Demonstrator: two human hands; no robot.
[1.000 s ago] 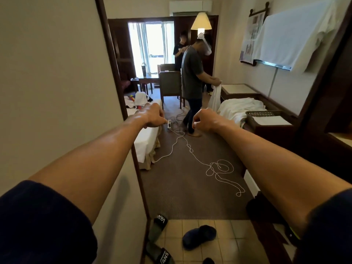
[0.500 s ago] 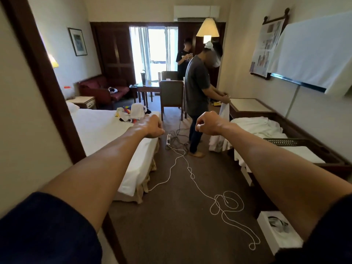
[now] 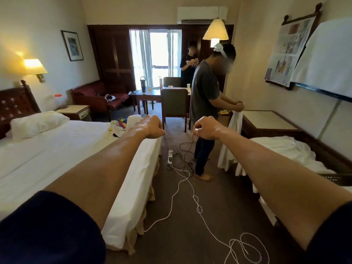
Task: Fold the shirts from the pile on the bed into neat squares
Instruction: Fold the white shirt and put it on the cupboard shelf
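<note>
Both my arms stretch straight out in front of me at chest height. My left hand (image 3: 151, 127) is curled into a fist and holds nothing. My right hand (image 3: 204, 128) is curled the same way, also empty. A small pile of shirts (image 3: 125, 124), white with some coloured cloth, lies on the far corner of the white bed (image 3: 57, 155) at my left, just beyond my left fist. Neither hand touches the pile.
A person in a grey shirt (image 3: 205, 103) stands in the aisle holding white cloth. Another person (image 3: 189, 63) stands by the window. A power strip (image 3: 170, 156) and white cables (image 3: 192, 199) trail across the carpet. A second bed with white linen (image 3: 285, 151) is at right.
I have walked from the doorway into the room, and the bed and pile have come into view at left. Both fists stay held out in front, unchanged.
</note>
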